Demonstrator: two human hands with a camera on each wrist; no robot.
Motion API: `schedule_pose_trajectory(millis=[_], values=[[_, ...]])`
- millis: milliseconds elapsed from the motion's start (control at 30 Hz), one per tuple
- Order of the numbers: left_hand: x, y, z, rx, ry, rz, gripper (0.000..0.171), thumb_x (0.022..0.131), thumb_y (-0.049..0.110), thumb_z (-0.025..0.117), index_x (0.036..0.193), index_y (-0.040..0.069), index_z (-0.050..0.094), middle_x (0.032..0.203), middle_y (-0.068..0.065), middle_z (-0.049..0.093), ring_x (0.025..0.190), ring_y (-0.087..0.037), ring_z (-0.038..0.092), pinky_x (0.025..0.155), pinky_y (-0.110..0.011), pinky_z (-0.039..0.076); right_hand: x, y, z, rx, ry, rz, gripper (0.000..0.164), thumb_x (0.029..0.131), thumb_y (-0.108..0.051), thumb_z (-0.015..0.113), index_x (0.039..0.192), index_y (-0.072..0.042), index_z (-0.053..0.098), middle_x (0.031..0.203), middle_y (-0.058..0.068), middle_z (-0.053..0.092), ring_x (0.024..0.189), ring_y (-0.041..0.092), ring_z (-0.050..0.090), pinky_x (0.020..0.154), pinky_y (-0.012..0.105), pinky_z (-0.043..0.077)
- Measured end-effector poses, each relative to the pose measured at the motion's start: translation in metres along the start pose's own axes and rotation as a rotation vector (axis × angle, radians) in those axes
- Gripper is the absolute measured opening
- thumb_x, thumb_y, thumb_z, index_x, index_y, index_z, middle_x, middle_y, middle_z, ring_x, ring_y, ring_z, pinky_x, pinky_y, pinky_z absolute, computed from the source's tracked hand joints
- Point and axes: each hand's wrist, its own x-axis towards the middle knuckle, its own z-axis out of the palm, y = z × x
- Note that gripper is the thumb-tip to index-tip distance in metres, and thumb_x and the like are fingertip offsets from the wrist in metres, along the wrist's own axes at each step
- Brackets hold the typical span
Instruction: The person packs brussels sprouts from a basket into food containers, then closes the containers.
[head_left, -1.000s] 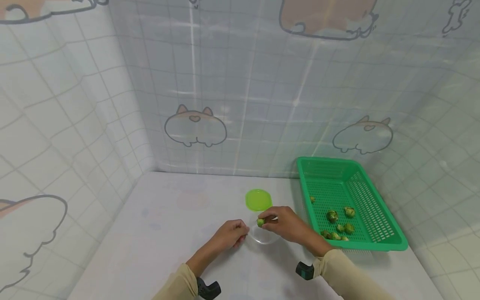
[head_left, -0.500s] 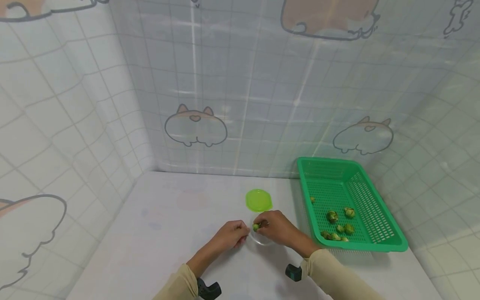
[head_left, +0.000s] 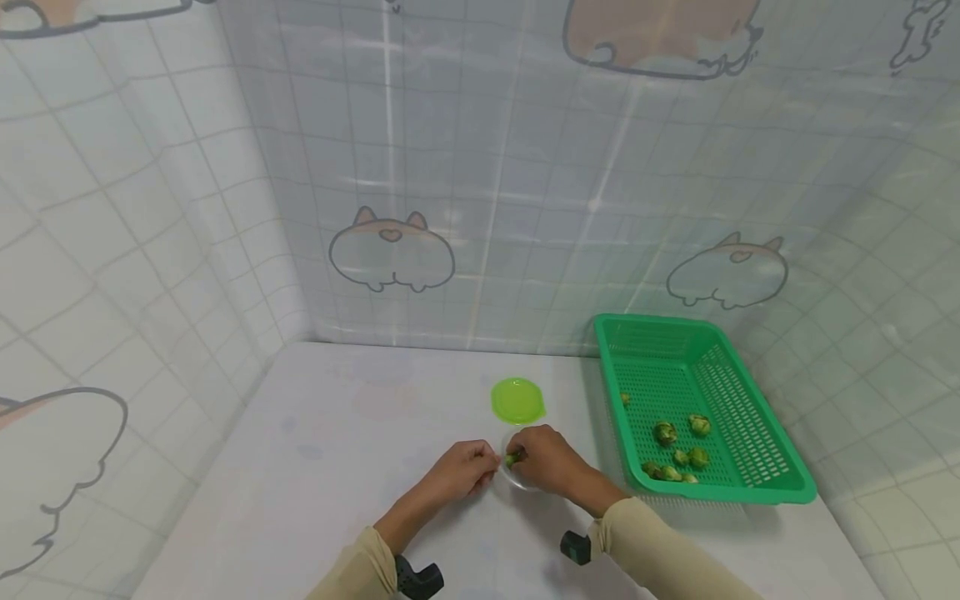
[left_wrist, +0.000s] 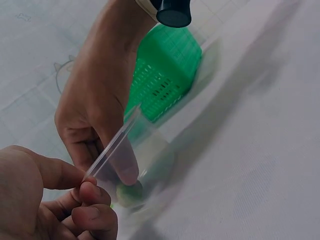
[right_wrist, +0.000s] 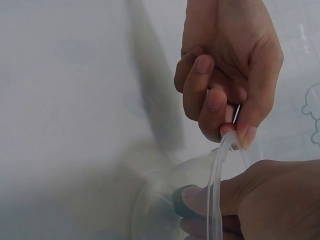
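A clear plastic bowl (left_wrist: 156,145) stands on the table, and my left hand (head_left: 459,469) pinches its rim between thumb and fingers. My right hand (head_left: 550,459) reaches inside the bowl with a Brussels sprout (left_wrist: 130,194) held in its fingertips. Through the bowl's wall in the left wrist view, the sprout shows low down, close to the bottom. From the head view the right hand covers much of the bowl. A bright green lid (head_left: 517,401) lies flat just behind the bowl.
To the right stands a green perforated basket (head_left: 738,400) with several Brussels sprouts (head_left: 665,432) in it. A patterned curtain (head_left: 480,167) closes off the back and sides of the white table (head_left: 360,442).
My right hand has moved left and down into the bowl with the Brussels sprout. The left hand has kept its grip on the rim, and the lid and basket have not moved.
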Motion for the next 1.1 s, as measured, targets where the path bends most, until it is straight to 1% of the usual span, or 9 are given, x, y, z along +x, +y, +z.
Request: schedule_pose_trajectory(millis=[200,333,533,667,800,933,1100], values=[[-0.002,0.002,0.001,0.002,0.007,-0.004,0.023,0.099,0.018,0.058,0.082,0.002,0.061,0.063,0.002,0.052,0.05,-0.008,0.042,0.048,-0.022,0.035,-0.001,0.0,0.001,-0.016,0.011,-0.008,0.019,0.08,0.002,0.075,0.097,-0.006,0.076,0.093,0.001,0.074,0.086,0.012,0.066,0.074,0.031,0.054],[-0.002,0.003,0.001,0.004,0.012,-0.013,0.024,0.099,0.019,0.058,0.083,0.001,0.062,0.063,0.002,0.052,0.051,-0.008,0.042,0.048,-0.022,0.035,-0.001,0.0,0.0,-0.011,0.011,0.002,0.018,0.081,-0.001,0.075,0.098,-0.007,0.077,0.093,0.0,0.074,0.088,0.012,0.066,0.076,0.033,0.055],[-0.002,0.002,0.001,0.009,0.018,-0.025,0.025,0.099,0.02,0.058,0.085,0.0,0.062,0.064,0.002,0.052,0.052,-0.009,0.043,0.049,-0.023,0.035,-0.004,0.0,-0.006,0.002,0.014,0.014,0.018,0.085,-0.005,0.076,0.103,-0.004,0.076,0.096,0.003,0.075,0.089,0.015,0.069,0.078,0.033,0.056],[-0.002,0.002,0.001,0.009,0.02,-0.02,0.025,0.099,0.02,0.058,0.083,0.001,0.061,0.064,0.002,0.052,0.052,-0.009,0.042,0.049,-0.024,0.035,-0.007,0.0,-0.01,0.02,0.021,-0.006,0.018,0.085,-0.005,0.077,0.103,-0.003,0.075,0.097,0.006,0.075,0.088,0.016,0.07,0.076,0.033,0.056],[-0.002,0.002,0.002,0.012,0.018,-0.014,0.025,0.099,0.018,0.058,0.084,-0.001,0.062,0.063,0.002,0.052,0.051,-0.009,0.042,0.049,-0.023,0.035,-0.012,0.0,-0.016,0.038,0.033,-0.013,0.017,0.086,-0.005,0.076,0.103,-0.002,0.075,0.097,0.007,0.075,0.087,0.016,0.069,0.076,0.035,0.056],[-0.002,0.002,0.002,0.014,0.019,-0.016,0.026,0.099,0.019,0.058,0.086,-0.004,0.062,0.063,0.003,0.052,0.051,-0.009,0.043,0.049,-0.023,0.036,-0.016,0.001,-0.022,0.062,0.052,-0.009,0.017,0.087,-0.004,0.075,0.104,-0.003,0.075,0.099,0.008,0.074,0.088,0.017,0.069,0.077,0.035,0.056],[-0.002,0.002,0.0,0.011,0.015,-0.024,0.028,0.099,0.02,0.058,0.091,-0.007,0.062,0.064,0.004,0.052,0.052,-0.009,0.043,0.05,-0.024,0.036,-0.022,0.006,-0.029,0.103,0.105,-0.053,0.015,0.087,-0.004,0.076,0.102,-0.003,0.075,0.098,0.009,0.074,0.087,0.018,0.07,0.075,0.031,0.056]])
